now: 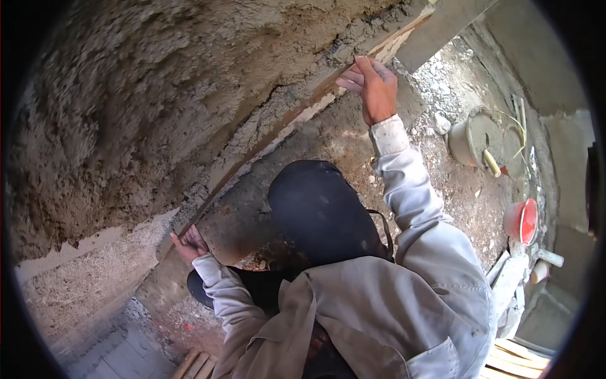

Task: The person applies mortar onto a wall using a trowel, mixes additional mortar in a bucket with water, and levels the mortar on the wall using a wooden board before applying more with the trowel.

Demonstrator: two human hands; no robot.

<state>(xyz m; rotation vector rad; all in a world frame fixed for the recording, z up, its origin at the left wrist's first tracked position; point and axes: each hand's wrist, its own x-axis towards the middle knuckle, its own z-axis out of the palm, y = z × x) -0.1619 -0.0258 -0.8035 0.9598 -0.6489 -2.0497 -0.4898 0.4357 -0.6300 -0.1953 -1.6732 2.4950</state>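
"What's closest to you?"

"My grey jacket (391,309), then my dark-clothed knee (322,208), just past it."

"And the wooden strip (268,138)?"

"It slants along the wall (145,114), against the rough mortar, and stretches between my hands. My left hand (191,245) is near its lower end, my right hand (380,88) farther up, and the strip runs on past that one."

"Any room to move?"

"The mortar crowds the strip's wall side. On my side there's open ground below its edge, though my knee takes up part of that, between my arms. The grey bucket (462,144) and the red bucket (514,222) stand off to the right, well apart from the strip. A flat board (432,38) lies just beyond my right hand."

"How are your hands?"

"The right is bent, thumb and fingertips pinching the strip's edge. The left has its thumb apart from the fingers, with the edge between them. How hard either one presses, I can't tell."
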